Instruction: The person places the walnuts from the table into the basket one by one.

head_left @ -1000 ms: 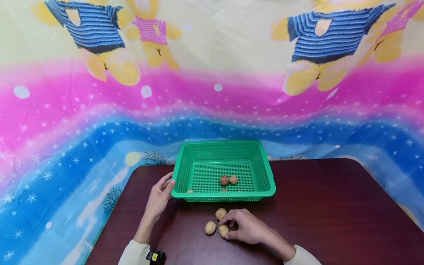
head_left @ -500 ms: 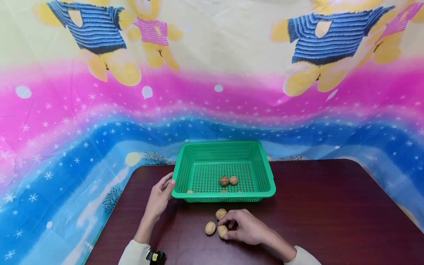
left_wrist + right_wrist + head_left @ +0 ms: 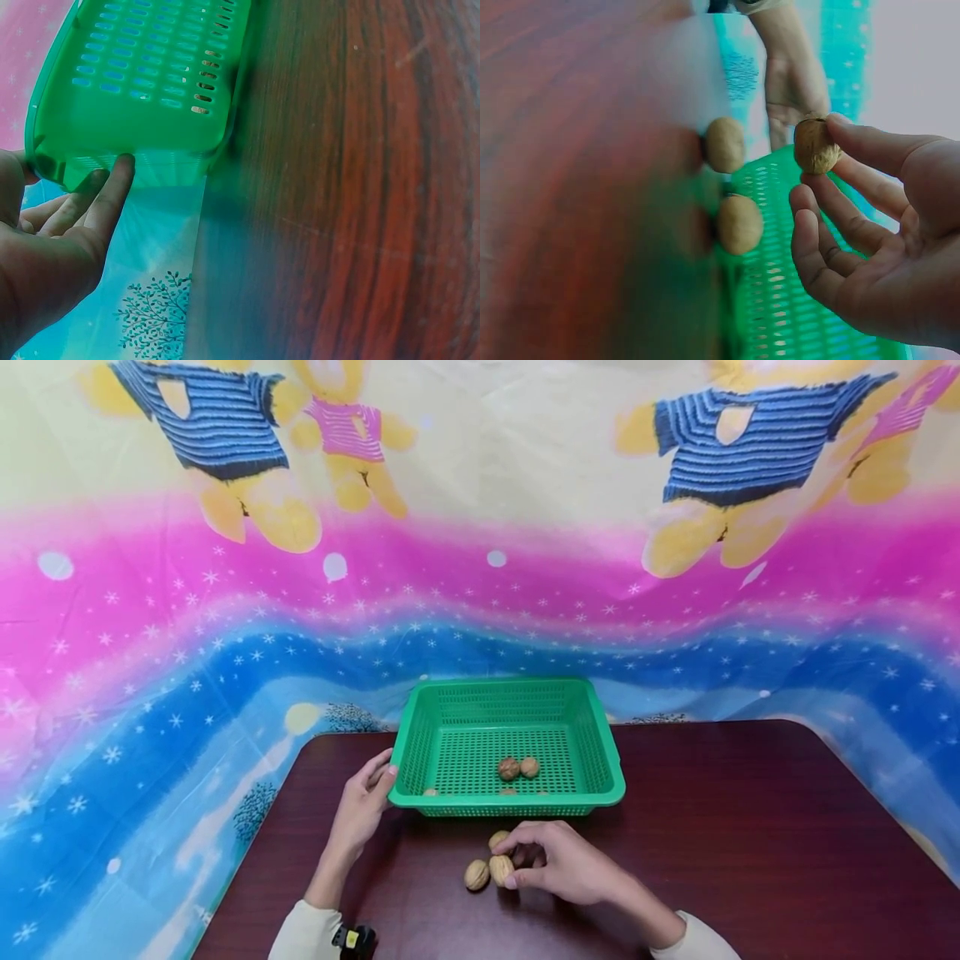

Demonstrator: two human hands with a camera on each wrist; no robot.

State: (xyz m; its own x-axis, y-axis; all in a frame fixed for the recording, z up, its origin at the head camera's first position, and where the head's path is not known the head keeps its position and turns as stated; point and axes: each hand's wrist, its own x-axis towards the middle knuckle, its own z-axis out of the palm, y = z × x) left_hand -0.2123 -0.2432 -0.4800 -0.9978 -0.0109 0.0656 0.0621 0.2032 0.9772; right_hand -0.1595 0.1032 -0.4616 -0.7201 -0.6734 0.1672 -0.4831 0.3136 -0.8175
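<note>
My right hand (image 3: 570,864) pinches a walnut (image 3: 817,146) between thumb and fingertips, raised off the table in the right wrist view. Two more walnuts lie on the table close by: one (image 3: 476,875) to the left of the held one, another (image 3: 498,840) partly behind the fingers. Behind them stands a green plastic basket (image 3: 495,801). At its left front corner my left hand (image 3: 358,806) grips the rim, thumb on top and fingers against the outer wall (image 3: 112,127). Inside the basket sit a darker walnut (image 3: 509,768) and a paler one (image 3: 530,767).
Several further walnuts show only in part behind the basket's front rim. The dark reddish wooden table (image 3: 735,827) extends to both sides. A printed cloth (image 3: 480,585) hangs behind it. A small black device (image 3: 354,941) sits at the left wrist.
My right hand has lifted the pinched walnut from the table and moved slightly up and away. The left hand and basket keep their place.
</note>
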